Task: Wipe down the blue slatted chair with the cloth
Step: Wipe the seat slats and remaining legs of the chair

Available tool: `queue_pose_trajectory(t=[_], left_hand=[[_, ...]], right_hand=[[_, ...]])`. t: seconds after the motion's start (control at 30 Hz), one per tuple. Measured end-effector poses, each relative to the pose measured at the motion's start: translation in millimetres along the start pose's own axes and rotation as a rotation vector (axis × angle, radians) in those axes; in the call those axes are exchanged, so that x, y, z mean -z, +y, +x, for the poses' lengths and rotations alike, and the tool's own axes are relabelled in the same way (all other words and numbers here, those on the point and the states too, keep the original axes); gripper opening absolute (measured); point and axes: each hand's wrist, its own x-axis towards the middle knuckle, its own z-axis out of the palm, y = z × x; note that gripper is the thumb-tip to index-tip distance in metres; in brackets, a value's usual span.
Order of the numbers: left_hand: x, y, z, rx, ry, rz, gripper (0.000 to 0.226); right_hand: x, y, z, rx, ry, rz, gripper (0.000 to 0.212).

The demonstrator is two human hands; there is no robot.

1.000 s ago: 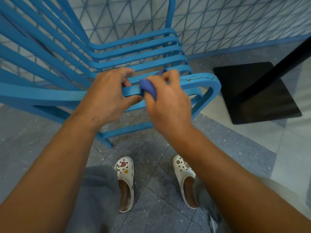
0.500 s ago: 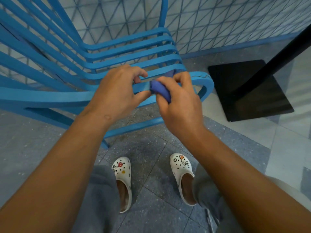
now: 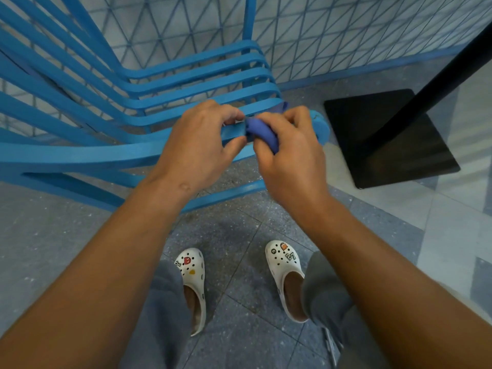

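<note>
Chair [image 3: 170, 83], blue and slatted, sits right in front of your white clogs [image 3: 286, 275]; the right clog has a "27" charm. Your left hand [image 3: 197, 150] pinches its front slat, your right hand [image 3: 290, 161] is clenched around the bunched blue cloth [image 3: 262, 133] on that same slat. A black stand base [image 3: 386, 137] sits just right of the chair.

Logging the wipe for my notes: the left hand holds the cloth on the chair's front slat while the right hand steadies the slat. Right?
Not quite: in the head view the right hand holds the cloth, and the left hand steadies the front slat of the chair.
</note>
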Motion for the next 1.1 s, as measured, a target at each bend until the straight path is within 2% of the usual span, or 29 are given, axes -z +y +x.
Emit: queue_pose_trajectory(t=[0.1,0.23,0.3,0.4,0.5,0.6,0.7,0.8,1.0,1.1], left_hand=[[0,2,0,0.022,-0.001,-0.006,0.034],[1,1,-3,0.03,0.004,-0.006,0.032],[1,2,-3,0.039,0.001,-0.011,0.032],[1,2,-2,0.052,-0.009,-0.013,0.032],[0,1,-1,0.043,-0.006,-0.017,0.034],[1,-1,-2,0.052,-0.002,-0.017,0.035],[1,-3,-3,0.044,-0.006,-0.033,0.034],[1,-2,-4,0.046,-0.003,-0.038,0.034],[1,-1,-1,0.044,-0.007,-0.02,0.034],[1,-2,-4,0.048,-0.007,-0.023,0.035]], right_hand=[[8,14,13,-0.003,0.019,-0.005,0.027],[29,57,43,-0.183,0.133,-0.003,0.029],[29,56,40,-0.212,0.133,-0.012,0.029],[15,26,20,-0.098,0.017,-0.015,0.026],[5,6,6,0.018,-0.017,-0.02,0.025],[13,24,22,0.0,0.001,-0.024,0.025],[28,54,39,-0.092,0.087,-0.054,0.03],[31,59,39,-0.15,0.1,-0.04,0.027],[9,21,11,0.115,-0.061,0.009,0.029],[19,35,22,0.129,-0.052,0.006,0.03]])
